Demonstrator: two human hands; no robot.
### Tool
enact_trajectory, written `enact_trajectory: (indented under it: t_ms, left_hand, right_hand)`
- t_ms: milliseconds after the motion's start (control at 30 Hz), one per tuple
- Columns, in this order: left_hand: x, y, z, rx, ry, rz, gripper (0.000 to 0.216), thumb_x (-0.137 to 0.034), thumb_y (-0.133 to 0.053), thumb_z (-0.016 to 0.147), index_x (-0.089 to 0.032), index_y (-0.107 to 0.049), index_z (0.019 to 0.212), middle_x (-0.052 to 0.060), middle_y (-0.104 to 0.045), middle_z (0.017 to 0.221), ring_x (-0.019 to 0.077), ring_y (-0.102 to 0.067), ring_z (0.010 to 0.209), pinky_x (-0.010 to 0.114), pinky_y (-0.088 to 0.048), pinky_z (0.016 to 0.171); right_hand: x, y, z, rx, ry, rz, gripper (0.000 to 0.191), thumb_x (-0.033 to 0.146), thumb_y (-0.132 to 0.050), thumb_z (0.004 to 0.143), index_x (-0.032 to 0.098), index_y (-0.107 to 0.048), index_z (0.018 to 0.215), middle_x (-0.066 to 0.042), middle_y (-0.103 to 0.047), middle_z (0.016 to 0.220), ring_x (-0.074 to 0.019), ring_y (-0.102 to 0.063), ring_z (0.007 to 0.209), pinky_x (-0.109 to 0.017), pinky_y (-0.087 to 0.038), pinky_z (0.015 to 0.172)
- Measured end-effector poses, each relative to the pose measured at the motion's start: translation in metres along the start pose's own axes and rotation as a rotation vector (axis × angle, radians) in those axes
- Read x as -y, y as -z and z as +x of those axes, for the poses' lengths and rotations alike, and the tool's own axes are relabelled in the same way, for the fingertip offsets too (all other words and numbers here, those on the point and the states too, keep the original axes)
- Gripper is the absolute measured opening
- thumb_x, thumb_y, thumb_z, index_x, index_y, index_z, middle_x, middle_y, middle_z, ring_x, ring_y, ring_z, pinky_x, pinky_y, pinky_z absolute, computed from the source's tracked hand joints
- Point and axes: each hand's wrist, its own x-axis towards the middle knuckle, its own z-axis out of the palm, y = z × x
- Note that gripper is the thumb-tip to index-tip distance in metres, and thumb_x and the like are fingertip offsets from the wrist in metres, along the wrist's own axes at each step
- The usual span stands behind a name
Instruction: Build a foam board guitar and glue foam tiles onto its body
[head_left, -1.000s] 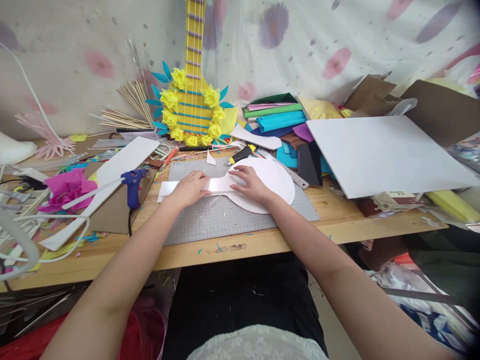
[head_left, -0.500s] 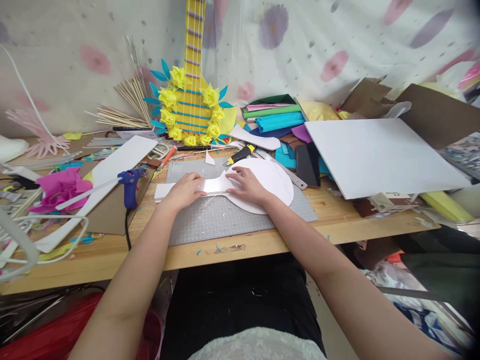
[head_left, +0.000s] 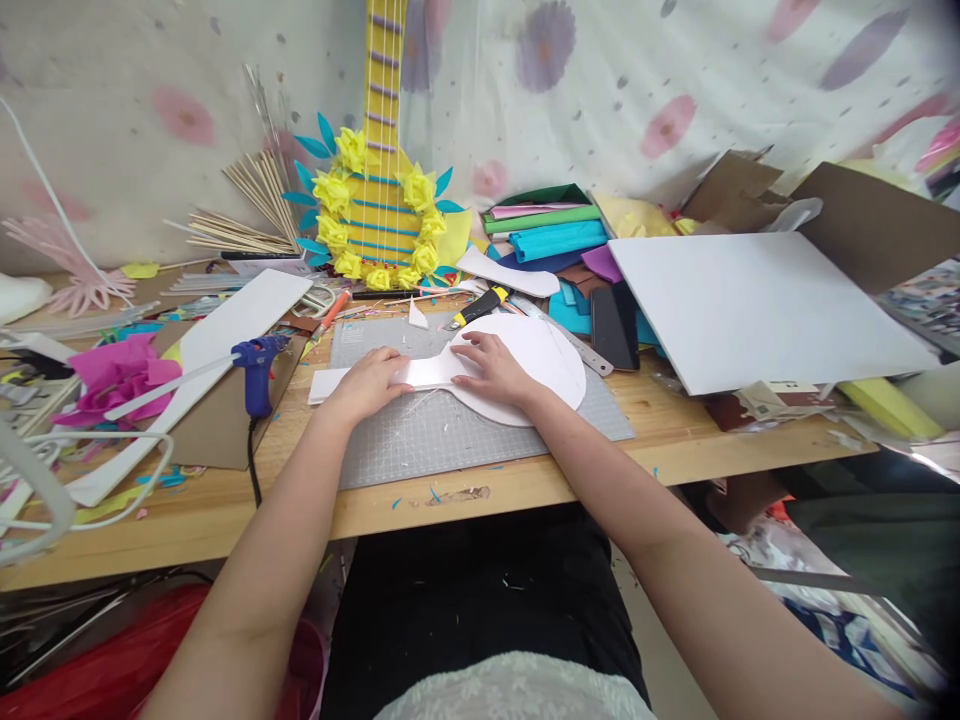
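Has surface (head_left: 315, 525) edge w/ blue scraps at btm ctr. Just past it, mid-frame, has white guitar-shaped board (head_left: 555, 365) on grey mat (head_left: 420, 448). Grips board's neck w/ L hand (head_left: 371, 383), w/ fingers bent across; rests R hand (head_left: 493, 370) nr neck/body join w/ fingers spread. Has blue glue gun (head_left: 257, 375) left of ctr; beyond board, yellow-black cutter (head_left: 482, 307); upper ctr, yellow flower-trimmed guitar (head_left: 386, 215).

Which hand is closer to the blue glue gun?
The left hand: it lies right of the blue glue gun, on the neck of the white cutout. The right hand is farther right, at its wide end.
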Motion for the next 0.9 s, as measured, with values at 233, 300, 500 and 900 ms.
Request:
enact_trajectory:
  t_ms: [233, 300, 500, 900]
  left_hand:
    - [-0.0003, 0.0016, -0.0020, 0.013, -0.002, 0.003, 0.039, -0.037, -0.054, 0.084, -0.020, -0.059, 0.120, 0.009, -0.055, 0.120, 0.0236, -0.052, 0.112, 0.035, -0.041, 0.099]
    - [0.0002, 0.0012, -0.0026, 0.009, -0.001, 0.003, 0.041, -0.038, -0.054, 0.084, -0.020, -0.058, 0.120, 0.009, -0.055, 0.120, 0.0238, -0.053, 0.112, 0.035, -0.041, 0.099]
    - [-0.0008, 0.0026, -0.0035, 0.032, 0.039, -0.011, 0.044, -0.037, -0.060, 0.080, -0.018, -0.059, 0.120, 0.009, -0.056, 0.121, 0.0250, -0.053, 0.113, 0.035, -0.041, 0.099]
    - [-0.0030, 0.0011, -0.0042, 0.028, 0.004, 0.082, 0.045, -0.035, -0.057, 0.082, -0.017, -0.057, 0.124, 0.012, -0.057, 0.121, 0.0264, -0.051, 0.115, 0.038, -0.040, 0.100]
  right_hand:
    - [0.0025, 0.0000, 0.0015, 0.040, -0.021, -0.023, 0.057, 0.053, -0.055, 0.083, 0.020, -0.054, 0.130, -0.016, -0.043, 0.137, -0.0327, -0.040, 0.125, -0.052, -0.034, 0.105]
    - [0.0027, -0.0005, 0.0017, 0.041, -0.024, -0.027, 0.057, 0.053, -0.055, 0.083, 0.020, -0.054, 0.130, -0.016, -0.043, 0.137, -0.0327, -0.040, 0.125, -0.052, -0.034, 0.104]
    - [0.0030, -0.0015, 0.0015, 0.031, -0.021, -0.036, 0.058, 0.053, -0.056, 0.082, 0.020, -0.055, 0.130, -0.016, -0.044, 0.136, -0.0318, -0.040, 0.124, -0.050, -0.034, 0.105]
    - [0.0027, -0.0031, -0.0002, 0.003, 0.003, -0.030, 0.058, 0.051, -0.057, 0.082, 0.019, -0.054, 0.130, -0.016, -0.045, 0.135, -0.0299, -0.042, 0.124, -0.049, -0.035, 0.104]
